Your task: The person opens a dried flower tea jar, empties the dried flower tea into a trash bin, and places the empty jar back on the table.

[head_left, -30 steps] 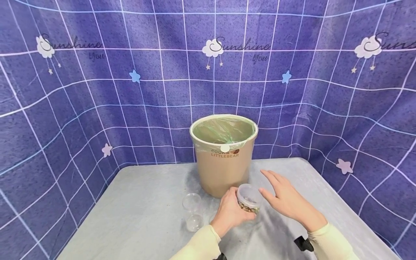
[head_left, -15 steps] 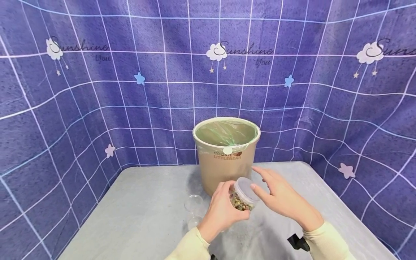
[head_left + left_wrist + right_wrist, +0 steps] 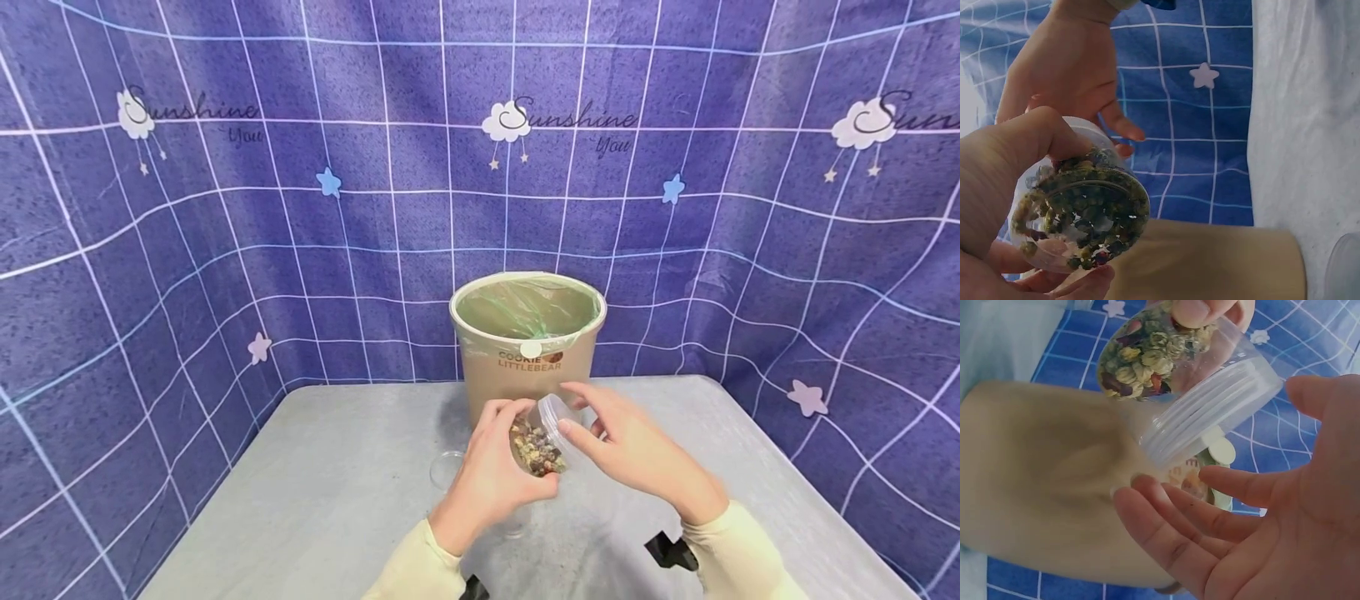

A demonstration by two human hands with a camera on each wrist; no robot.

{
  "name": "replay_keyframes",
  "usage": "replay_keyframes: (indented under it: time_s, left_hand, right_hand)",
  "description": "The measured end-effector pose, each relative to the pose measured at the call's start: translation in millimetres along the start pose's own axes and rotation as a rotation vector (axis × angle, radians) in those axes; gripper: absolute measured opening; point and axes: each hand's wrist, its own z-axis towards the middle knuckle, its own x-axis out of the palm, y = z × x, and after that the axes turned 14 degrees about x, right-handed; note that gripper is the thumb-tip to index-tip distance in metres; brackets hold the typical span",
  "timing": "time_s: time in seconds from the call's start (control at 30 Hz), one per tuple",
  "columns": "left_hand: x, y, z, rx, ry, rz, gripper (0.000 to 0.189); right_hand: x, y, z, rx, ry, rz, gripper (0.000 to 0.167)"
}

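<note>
My left hand [image 3: 487, 471] grips a small clear plastic jar [image 3: 531, 448] part-filled with dried flower buds [image 3: 1147, 362], yellowish with a few dark red bits. A translucent ribbed screw lid [image 3: 1222, 406] covers its mouth. The jar lies tipped over, lid toward my right hand [image 3: 633, 454]. That hand has its fingers spread around the lid, and a gap shows between lid and fingertips [image 3: 1127, 499] in the right wrist view. Seen from the left wrist, the round base of the jar faces the camera, and the thumb lies across its side.
Just behind the hands stands a beige bin [image 3: 517, 383] with a green plastic liner [image 3: 517, 304]. A clear round plastic piece [image 3: 446, 471] lies on the grey tabletop [image 3: 337, 500], left of my left hand. Blue gridded curtain [image 3: 375, 208] surrounds the table.
My left hand has raised the jar slightly, moved it left and tipped its lid toward the right. My right hand has come in closer, its fingers now about the lid.
</note>
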Motion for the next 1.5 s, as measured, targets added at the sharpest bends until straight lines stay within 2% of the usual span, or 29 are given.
replay_keyframes:
  time_s: [0.4,0.57,0.83,1.07,1.2,1.5]
  left_hand:
    - [-19.6,10.6,1.3,0.074,-0.030,0.004,0.094]
    - [-23.8,15.1,0.9,0.088,-0.009,0.016,0.090]
    - [-25.1,16.1,3.3,0.092,0.063,0.087,0.094]
    - [-15.8,17.4,2.7,0.082,0.115,0.186,0.106]
    - [-9.2,19.7,1.1,0.086,0.091,0.237,0.111]
    - [-5.5,26.3,-1.5,0.178,0.016,0.325,0.105]
  right_hand:
    - [11,6,15.9,0.131,0.186,0.199,0.049]
    - [17,3,21.6,0.143,0.229,0.258,0.043]
    - [24,1,23.6,0.179,0.225,0.309,0.043]
    - [29,2,22.7,0.186,0.216,0.341,0.041]
    - [32,1,21.7,0.183,0.215,0.328,0.040]
    - [36,0,22.9,0.184,0.220,0.333,0.038]
